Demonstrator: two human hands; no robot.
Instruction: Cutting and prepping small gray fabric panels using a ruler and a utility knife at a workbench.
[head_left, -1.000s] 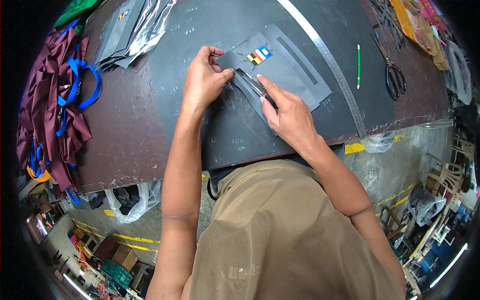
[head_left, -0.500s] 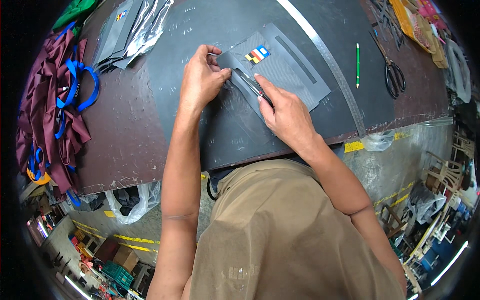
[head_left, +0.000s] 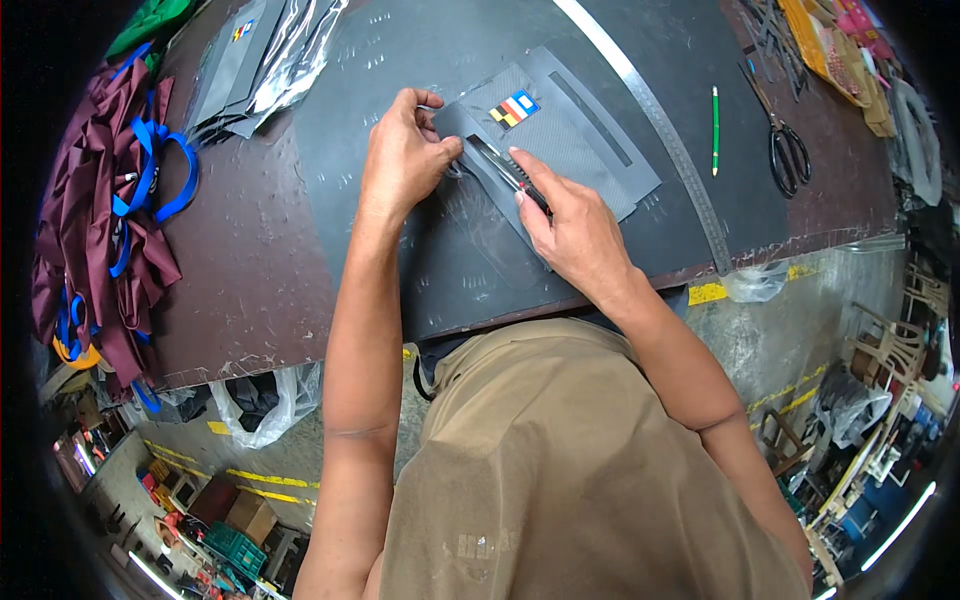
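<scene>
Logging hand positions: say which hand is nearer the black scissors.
Right. The right hand works on the grey fabric piece, with the scissors off to its right; the left hand lies farther left.

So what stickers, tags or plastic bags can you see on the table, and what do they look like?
Striped label: small slanted rectangle, blue, white, red, yellow and black, on the grey fabric piece beyond the left hand.
Second striped label: tiny, on the far-left grey stack.
Clear plastic wrappers: shiny, crumpled, beside that stack.
</scene>
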